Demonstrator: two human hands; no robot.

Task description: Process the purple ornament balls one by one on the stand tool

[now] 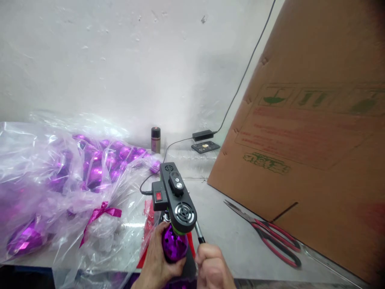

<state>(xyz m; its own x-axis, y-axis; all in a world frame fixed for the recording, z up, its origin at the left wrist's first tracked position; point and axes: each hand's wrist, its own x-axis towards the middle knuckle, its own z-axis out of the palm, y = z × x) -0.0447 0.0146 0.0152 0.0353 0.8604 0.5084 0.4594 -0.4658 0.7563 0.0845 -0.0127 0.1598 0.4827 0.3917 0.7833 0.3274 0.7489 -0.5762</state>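
In the head view, my left hand [159, 259] curls around a shiny purple ball ornament [175, 245]. The ball sits right under the front end of a black machine [180, 200] with a red switch and two round grilles. My right hand [212, 265] is closed on the dark grip of the machine's metal lever [199, 233], just right of the ball. A strip of red material [148, 220] lies beside the machine's base. The underside of the machine's head, where it meets the ball, is mostly hidden.
Clear plastic bags [81, 192] of purple balls spread over the left, with a magenta ribbon bow [104, 212]. Red-handled scissors [267, 237] lie right, before a large cardboard box [294, 132]. Behind are a small bottle [155, 140], power adapter [203, 135] and dark phone-like slab [205, 147].
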